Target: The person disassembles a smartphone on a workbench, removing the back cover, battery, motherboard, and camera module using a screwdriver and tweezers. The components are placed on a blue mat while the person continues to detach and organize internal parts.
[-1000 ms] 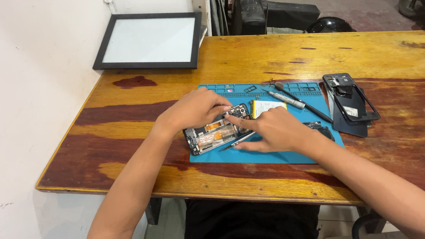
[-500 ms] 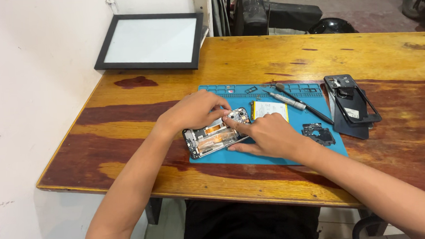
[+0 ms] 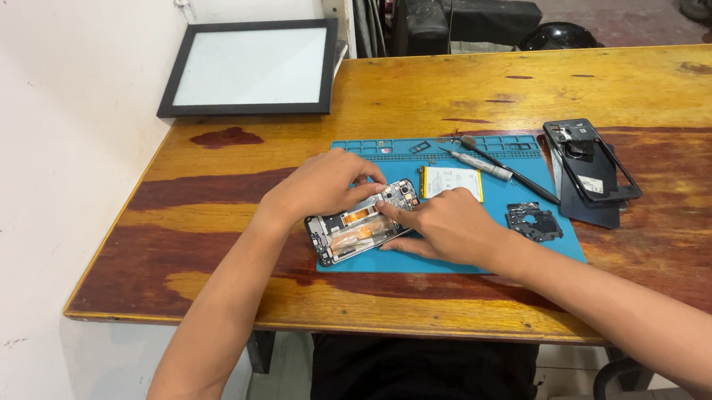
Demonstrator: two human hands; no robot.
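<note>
Wooden desk [image 3: 415,91], blue mat [image 3: 488,250] on it. Left hand [image 3: 323,185] fingers grip opened phone [image 3: 357,228] on mat; right hand [image 3: 447,228] fingertip presses it.

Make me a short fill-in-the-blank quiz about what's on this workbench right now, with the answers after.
1. Both hands, left hand and right hand, touch the opened ___.
2. The opened phone lies on a ___ repair mat.
3. The battery lies on the mat, ___ from the phone.
4. The black-framed panel leans against the ___.

Answers: phone; blue; apart; wall
</note>
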